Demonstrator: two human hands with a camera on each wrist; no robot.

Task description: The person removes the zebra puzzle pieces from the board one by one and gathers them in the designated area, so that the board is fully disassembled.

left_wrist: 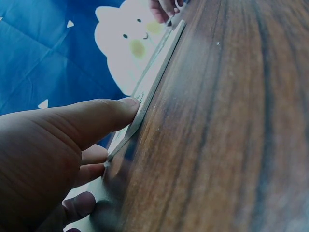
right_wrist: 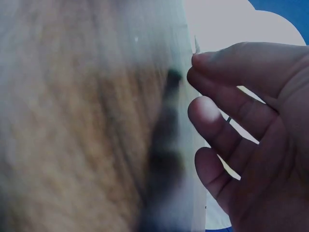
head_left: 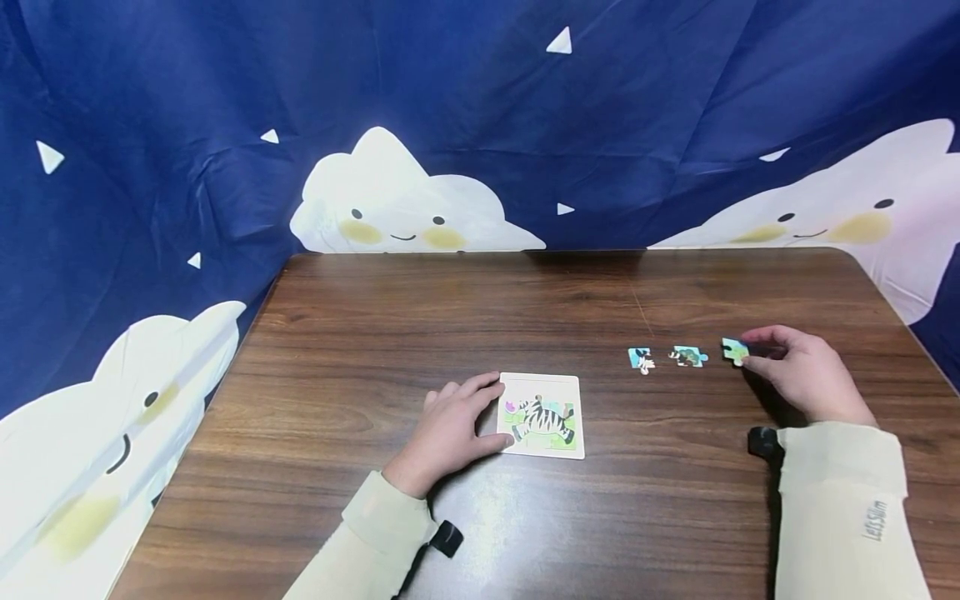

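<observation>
A small white puzzle board [head_left: 543, 451] with a zebra picture [head_left: 546, 421] lies flat left of the table's middle. My left hand [head_left: 450, 425] rests at its left side, thumb on the near left corner and fingers spread near the far one; in the left wrist view the thumb [left_wrist: 104, 116] lies over the board's edge. Farther right, my right hand [head_left: 813, 375] pinches a blue-green puzzle piece [head_left: 735, 351] between thumb and fingertips. From the right wrist, only a thin edge of this piece [right_wrist: 197, 44] shows above the thumb.
Two loose puzzle pieces lie left of the right hand: one blue and white [head_left: 641, 359], one with a dark green patch [head_left: 687, 356]. They rest on a brown wooden table [head_left: 360, 333]. Behind it hangs a blue cloth [head_left: 465, 83] printed with clouds.
</observation>
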